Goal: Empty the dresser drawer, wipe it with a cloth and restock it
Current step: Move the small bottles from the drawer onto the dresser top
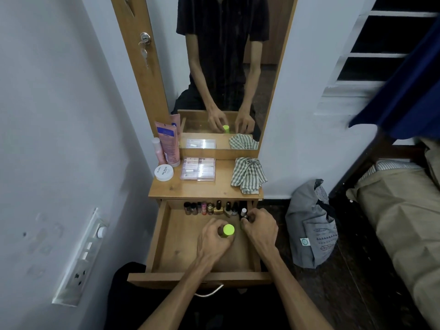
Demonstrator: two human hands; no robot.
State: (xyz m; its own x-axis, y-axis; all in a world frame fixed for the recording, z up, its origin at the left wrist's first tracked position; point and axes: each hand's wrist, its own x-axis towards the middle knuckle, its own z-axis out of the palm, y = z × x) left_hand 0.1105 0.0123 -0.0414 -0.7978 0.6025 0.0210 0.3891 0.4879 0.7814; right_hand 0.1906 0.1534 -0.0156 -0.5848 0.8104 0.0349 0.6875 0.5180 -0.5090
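Both hands are down in the open drawer [164, 236] right now. The left hand [214, 241] is wrapped around a bottle with a lime green cap [228, 230], standing upright, its long axis pointing pretty much straight up at the camera. The right hand [259, 228] is pinching a small dark bottle with a white cap [243, 213] at the right end of the row of nail polish bottles [212, 208] along the back wall of the drawer.

So the thing that matters: that row runs left to right across the back, just ahead of both hands, all bottles upright. The right hand is already touching its right end; the left hand is nearer the middle, a bit in front of it. Looks like restocking to me, since the drawer floor is mostly bare and the checked cloth [248, 175] sits bunched up on the bench [204, 190] above, with the tubes [167, 146], white jar [163, 172] and clear box [198, 168] not yet put back.
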